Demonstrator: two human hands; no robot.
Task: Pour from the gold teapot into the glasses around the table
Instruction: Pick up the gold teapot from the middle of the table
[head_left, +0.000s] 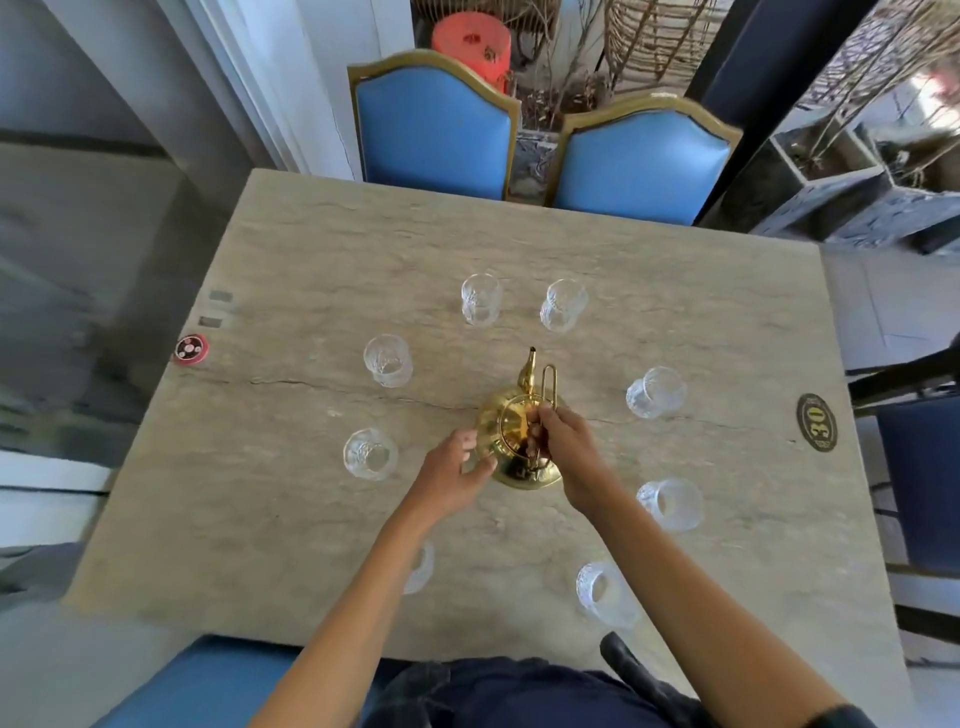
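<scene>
A gold teapot (506, 431) stands upright at the middle of the stone table (311, 249), spout pointing away from me. My right hand (563, 441) curls its fingers round the teapot's wire handle above the lid. My left hand (457, 475) touches the pot's left side with relaxed fingers. Several clear cut glasses ring the pot: two at the far side (480, 300) (562, 305), two on the left (387, 360) (370, 453), two on the right (655, 392) (671, 504), and one near me (605, 592). Another glass (422, 567) is partly hidden behind my left forearm.
Two blue chairs (434, 130) (641, 161) stand at the far edge, another blue chair (919, 478) at the right. A red round disc (190, 348) lies at the left edge, and a black oval number plate (816, 422) at the right edge.
</scene>
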